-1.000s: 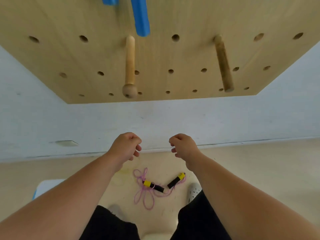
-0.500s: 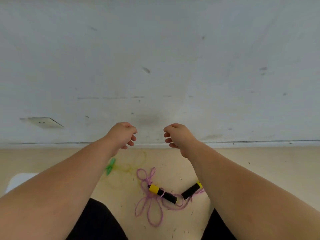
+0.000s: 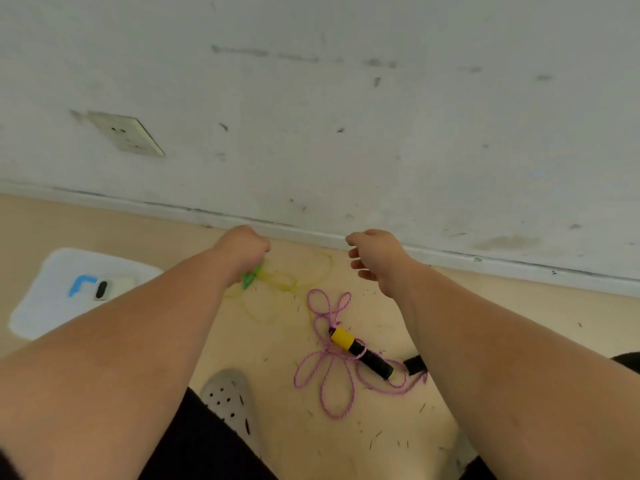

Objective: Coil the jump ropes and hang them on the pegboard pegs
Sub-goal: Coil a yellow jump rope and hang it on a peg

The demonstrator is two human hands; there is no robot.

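A pink jump rope (image 3: 329, 372) lies in loose loops on the tan floor, its black and yellow handle (image 3: 362, 353) across the loops. A second black handle end (image 3: 415, 364) shows at my right forearm. Further back, a thin yellow jump rope (image 3: 294, 282) lies near the wall, with a green handle (image 3: 250, 277) partly hidden behind my left hand. My left hand (image 3: 242, 249) hangs over that green handle with curled fingers and holds nothing. To its right my right hand (image 3: 375, 259) hangs loosely curled and empty, above the pink rope. The pegboard is out of view.
A scuffed white wall (image 3: 346, 133) with a socket plate (image 3: 126, 133) meets the floor just beyond my hands. A white mat (image 3: 41, 306) with a blue mark and a small device lies at the left. My grey clog (image 3: 228, 400) stands near the pink rope.
The view has tipped down from the pegboard to the floor. The ropes look closer. Both hands stay loosely curled and empty, and my left hand now covers part of the green handle.
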